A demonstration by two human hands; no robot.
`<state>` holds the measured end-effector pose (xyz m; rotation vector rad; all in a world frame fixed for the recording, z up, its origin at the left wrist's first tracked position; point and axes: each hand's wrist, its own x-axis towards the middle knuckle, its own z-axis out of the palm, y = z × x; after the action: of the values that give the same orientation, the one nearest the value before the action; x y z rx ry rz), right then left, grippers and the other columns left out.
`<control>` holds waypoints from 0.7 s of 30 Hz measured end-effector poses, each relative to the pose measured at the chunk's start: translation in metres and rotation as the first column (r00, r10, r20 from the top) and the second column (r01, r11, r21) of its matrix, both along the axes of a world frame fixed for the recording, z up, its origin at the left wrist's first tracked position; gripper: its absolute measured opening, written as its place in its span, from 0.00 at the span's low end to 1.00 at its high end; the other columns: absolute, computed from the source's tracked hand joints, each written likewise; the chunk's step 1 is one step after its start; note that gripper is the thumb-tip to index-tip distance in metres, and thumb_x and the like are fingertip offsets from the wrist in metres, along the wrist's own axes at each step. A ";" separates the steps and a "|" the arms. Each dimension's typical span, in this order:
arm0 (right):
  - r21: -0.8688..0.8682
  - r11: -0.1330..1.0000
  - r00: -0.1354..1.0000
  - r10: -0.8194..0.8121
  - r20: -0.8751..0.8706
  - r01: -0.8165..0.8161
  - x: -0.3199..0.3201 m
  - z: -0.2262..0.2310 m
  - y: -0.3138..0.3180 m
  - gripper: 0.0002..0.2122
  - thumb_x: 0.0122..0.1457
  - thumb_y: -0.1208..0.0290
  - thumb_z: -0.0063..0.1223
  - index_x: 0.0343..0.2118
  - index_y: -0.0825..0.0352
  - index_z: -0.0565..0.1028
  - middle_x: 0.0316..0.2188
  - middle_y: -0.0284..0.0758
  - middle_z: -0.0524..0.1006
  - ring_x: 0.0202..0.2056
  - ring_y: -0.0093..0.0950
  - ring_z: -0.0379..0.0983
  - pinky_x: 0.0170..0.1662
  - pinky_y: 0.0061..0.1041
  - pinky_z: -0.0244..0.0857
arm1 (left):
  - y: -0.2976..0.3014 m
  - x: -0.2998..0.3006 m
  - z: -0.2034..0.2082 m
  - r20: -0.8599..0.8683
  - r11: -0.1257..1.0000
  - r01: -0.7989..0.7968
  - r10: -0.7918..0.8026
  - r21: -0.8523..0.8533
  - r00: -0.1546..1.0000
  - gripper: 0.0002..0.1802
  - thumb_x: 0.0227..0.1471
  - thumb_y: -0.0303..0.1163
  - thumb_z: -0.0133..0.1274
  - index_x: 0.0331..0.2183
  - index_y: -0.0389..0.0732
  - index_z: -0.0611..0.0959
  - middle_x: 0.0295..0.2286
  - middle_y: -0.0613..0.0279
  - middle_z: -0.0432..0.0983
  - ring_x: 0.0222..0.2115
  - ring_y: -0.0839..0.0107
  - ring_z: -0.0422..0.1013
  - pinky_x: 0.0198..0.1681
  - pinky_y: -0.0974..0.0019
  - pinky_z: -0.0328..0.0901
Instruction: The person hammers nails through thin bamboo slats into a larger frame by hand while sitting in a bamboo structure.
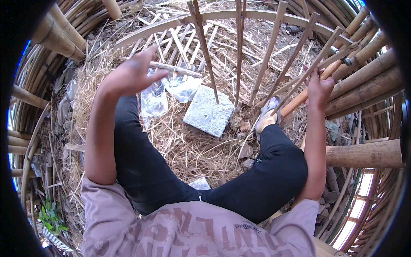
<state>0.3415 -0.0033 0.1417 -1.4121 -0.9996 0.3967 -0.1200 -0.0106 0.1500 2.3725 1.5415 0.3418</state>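
My right hand (320,89) is wrapped round the wooden handle of a hammer (295,103). The metal hammer head points up and to the right, near the bamboo poles. Thin bamboo slats (305,73) cross right beside the fingers of this hand; whether the fingers touch them I cannot tell. On the other side, my left hand (133,73) is raised with its fingers apart and nothing in it. Several slats (267,53) stand upright along a curved bamboo strip (218,15). A whitish square block (209,112) lies on the ground between my feet, with one slat's lower end at its surface.
Clear plastic bags (154,99) lie left of the block. Loose bamboo strips (182,47) and dry straw (171,145) cover the ground. Thick bamboo poles (364,88) stack at the right, and more poles (60,34) wall the left. My sandalled foot (267,118) rests near the slats.
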 end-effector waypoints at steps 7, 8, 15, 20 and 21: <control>-0.029 0.998 0.983 -0.054 0.177 0.060 -0.001 -0.025 0.012 0.14 0.62 0.69 0.60 0.38 0.75 0.68 0.30 0.44 0.79 0.31 0.30 0.80 0.34 0.28 0.73 | 0.031 0.013 -0.002 0.911 0.951 0.227 0.105 -0.209 0.398 0.41 0.60 0.40 0.56 0.65 0.39 0.55 0.58 0.39 0.63 0.57 0.50 0.67 0.57 0.52 0.69; -0.002 1.000 0.998 0.013 0.068 -0.013 -0.012 -0.023 0.009 0.16 0.61 0.67 0.61 0.39 0.75 0.69 0.29 0.43 0.79 0.28 0.30 0.78 0.33 0.29 0.71 | 0.028 0.017 0.001 0.932 0.958 0.216 0.105 -0.188 0.347 0.36 0.63 0.42 0.52 0.64 0.39 0.57 0.58 0.39 0.64 0.58 0.49 0.66 0.57 0.49 0.68; -0.088 0.994 0.969 -0.049 0.243 0.072 -0.031 -0.014 0.010 0.13 0.60 0.67 0.62 0.36 0.71 0.71 0.28 0.42 0.79 0.27 0.27 0.78 0.32 0.29 0.71 | 0.049 0.012 -0.004 0.986 0.965 0.233 0.142 -0.118 -0.092 0.24 0.65 0.43 0.48 0.52 0.34 0.72 0.50 0.42 0.75 0.53 0.53 0.72 0.56 0.49 0.71; -0.164 0.986 0.980 0.044 0.194 -0.012 -0.050 -0.004 0.009 0.14 0.62 0.69 0.61 0.37 0.67 0.65 0.30 0.35 0.77 0.28 0.24 0.79 0.22 0.22 0.71 | 0.054 -0.001 -0.009 0.979 0.989 0.115 0.111 -0.092 -0.170 0.20 0.68 0.42 0.43 0.47 0.34 0.75 0.47 0.42 0.77 0.47 0.49 0.76 0.53 0.48 0.72; -0.182 0.982 0.988 0.075 0.134 -0.050 -0.054 -0.003 0.008 0.14 0.62 0.68 0.61 0.36 0.67 0.65 0.31 0.37 0.78 0.28 0.25 0.80 0.21 0.21 0.69 | 0.053 -0.003 -0.007 0.979 0.989 0.116 0.114 -0.095 -0.171 0.20 0.68 0.42 0.43 0.47 0.34 0.75 0.47 0.42 0.77 0.47 0.49 0.76 0.53 0.48 0.72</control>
<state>0.2879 0.0052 0.1382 -1.5896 -1.1473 0.4468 -0.1229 0.0423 0.1432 1.0009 0.5628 1.5669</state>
